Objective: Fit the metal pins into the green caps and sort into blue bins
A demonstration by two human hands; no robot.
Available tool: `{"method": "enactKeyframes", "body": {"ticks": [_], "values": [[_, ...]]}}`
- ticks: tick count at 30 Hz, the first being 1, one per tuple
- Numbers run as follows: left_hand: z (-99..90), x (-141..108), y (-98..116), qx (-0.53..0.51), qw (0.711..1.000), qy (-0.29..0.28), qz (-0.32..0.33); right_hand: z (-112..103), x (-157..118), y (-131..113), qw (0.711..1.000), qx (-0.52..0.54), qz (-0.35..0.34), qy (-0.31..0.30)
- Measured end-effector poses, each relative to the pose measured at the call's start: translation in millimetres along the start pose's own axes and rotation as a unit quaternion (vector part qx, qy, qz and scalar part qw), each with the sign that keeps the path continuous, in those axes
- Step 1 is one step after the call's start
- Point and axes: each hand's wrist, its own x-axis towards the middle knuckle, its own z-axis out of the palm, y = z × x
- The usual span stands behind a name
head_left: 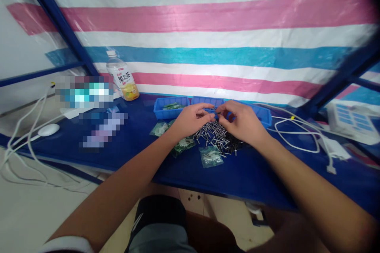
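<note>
My left hand point(191, 119) and my right hand point(242, 120) meet over a pile of short silver metal pins point(209, 134), some of them darker on the right side. The fingertips of both hands are drawn together and nearly touch. Something small and dark seems to be between them, too small to name. Just behind my hands stands a row of blue plastic bins, partly hidden by them. Green-tinted packets lie in the left bin point(158, 111). Beside the pile, in front, is a small clear bag point(211, 157) with pins in it. More green-tinted bags point(184, 146) lie by my left wrist.
A drink bottle point(123, 77) stands at the back left of the blue table point(133, 134). White cables point(297, 134) and a white adapter point(335, 148) lie on the right, near a white power strip point(352, 122). More cables hang at the left edge. Blue metal posts frame both sides.
</note>
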Motion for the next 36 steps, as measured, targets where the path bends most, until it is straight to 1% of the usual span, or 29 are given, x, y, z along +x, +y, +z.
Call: {"method": "enactKeyframes", "body": {"ticks": [7, 10, 14, 19, 21, 24, 27, 32, 36], "values": [[2.5, -0.2, 3.8, -0.026, 0.999, 0.011, 0.023, -1.0, 0.9, 0.4, 0.999, 0.045, 0.022, 0.015], [1.2, 0.5, 4.2, -0.038, 0.999, 0.012, 0.021, 1.6, 1.1, 1.4, 0.997, 0.065, 0.03, 0.0], [-1.1, 1.7, 1.3, -0.038, 0.999, 0.034, 0.012, 3.7, 1.0, 0.3, 0.996, 0.083, 0.024, -0.017], [-0.8, 4.0, -5.3, -0.045, 0.996, 0.08, 0.006, 2.5, 0.6, -5.5, 0.993, 0.097, 0.061, -0.014], [-0.4, 4.5, -6.6, -0.045, 0.995, 0.093, -0.001, 2.4, 0.2, -6.7, 0.993, 0.104, 0.062, -0.017], [-0.2, 4.8, -7.7, -0.052, 0.993, 0.101, -0.008, 2.8, -0.5, -5.8, 0.993, 0.104, 0.06, -0.006], [0.0, 4.4, -9.5, -0.052, 0.994, 0.095, -0.003, 2.9, -0.9, -3.0, 0.993, 0.09, 0.068, 0.014], [-0.3, 1.6, -5.7, -0.004, 0.997, 0.081, 0.013, 2.4, 0.0, -1.2, 0.993, 0.084, 0.08, 0.014], [-1.1, -0.6, 1.5, 0.085, 0.992, 0.063, 0.065, 3.8, 0.5, -2.1, 0.992, 0.089, 0.085, -0.023]]}}
